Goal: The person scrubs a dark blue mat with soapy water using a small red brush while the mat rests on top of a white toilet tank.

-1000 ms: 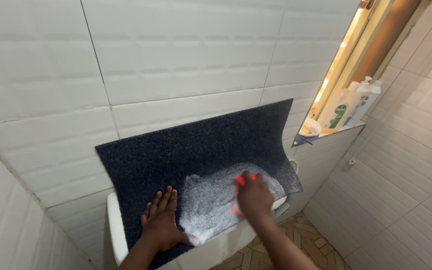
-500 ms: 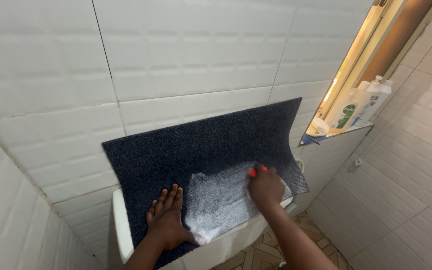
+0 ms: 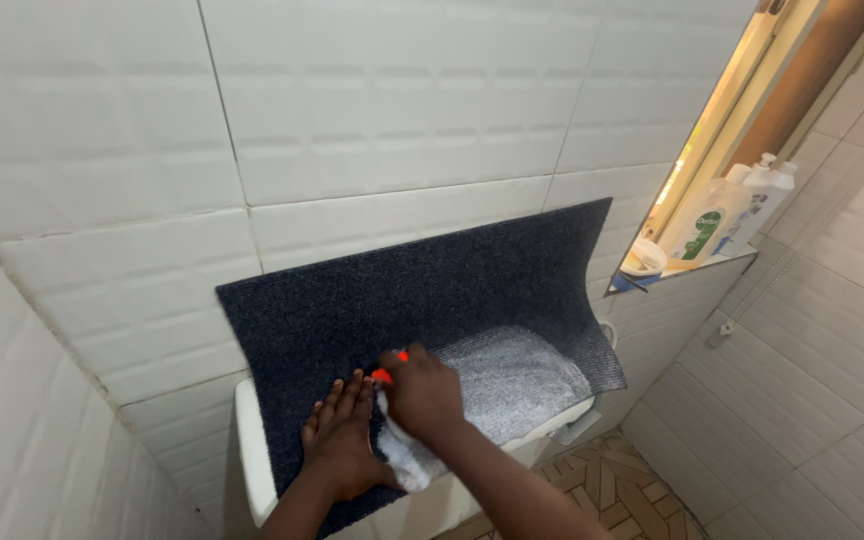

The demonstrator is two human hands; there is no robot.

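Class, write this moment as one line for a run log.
left hand: flat on dark mat | right hand: grips orange brush on soapy patch | support: white cistern

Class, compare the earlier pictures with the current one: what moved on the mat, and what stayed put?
The right hand, gripping an orange brush, swept from the right side of the soapy patch leftwards, until it is next to the left hand. The left hand stayed flat on the dark mat; the mat stayed draped against the tiled wall.
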